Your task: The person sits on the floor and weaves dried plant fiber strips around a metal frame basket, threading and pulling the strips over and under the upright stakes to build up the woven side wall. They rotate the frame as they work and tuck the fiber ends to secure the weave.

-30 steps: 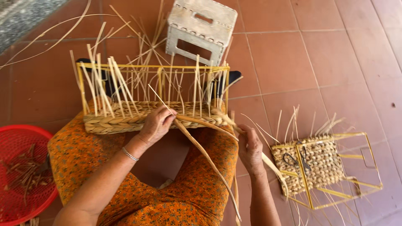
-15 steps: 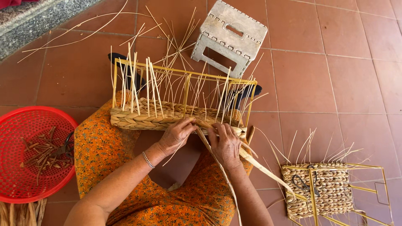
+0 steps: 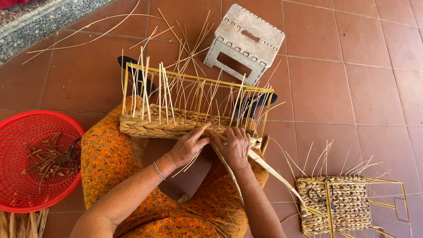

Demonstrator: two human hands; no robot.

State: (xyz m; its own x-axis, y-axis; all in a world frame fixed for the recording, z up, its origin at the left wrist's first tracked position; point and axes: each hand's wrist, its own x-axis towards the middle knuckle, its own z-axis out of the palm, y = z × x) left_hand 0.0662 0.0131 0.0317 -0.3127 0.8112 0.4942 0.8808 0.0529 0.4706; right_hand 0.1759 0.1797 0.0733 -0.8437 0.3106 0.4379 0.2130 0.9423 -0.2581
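Note:
A half-woven basket (image 3: 154, 125) on a yellow wire frame rests on my knees, with several thin upright reeds standing up from its braided band. My left hand (image 3: 188, 145) presses its fingers on the braid's lower edge near the middle. My right hand (image 3: 235, 143) sits right beside it, pinching a long flat straw strand (image 3: 273, 169) against the weave. That strand runs from my fingers down to the right across the floor.
A red plastic basket (image 3: 26, 132) with brown scraps and scissors lies at the left. A grey plastic stool (image 3: 246, 42) stands behind the frame. A second partly woven frame (image 3: 339, 207) with scissors on it lies at lower right. Loose reeds lie on the red tiles.
My right hand has come from the strand at my right knee up to the braid beside the left hand. The view shifted, so the frame sits more central.

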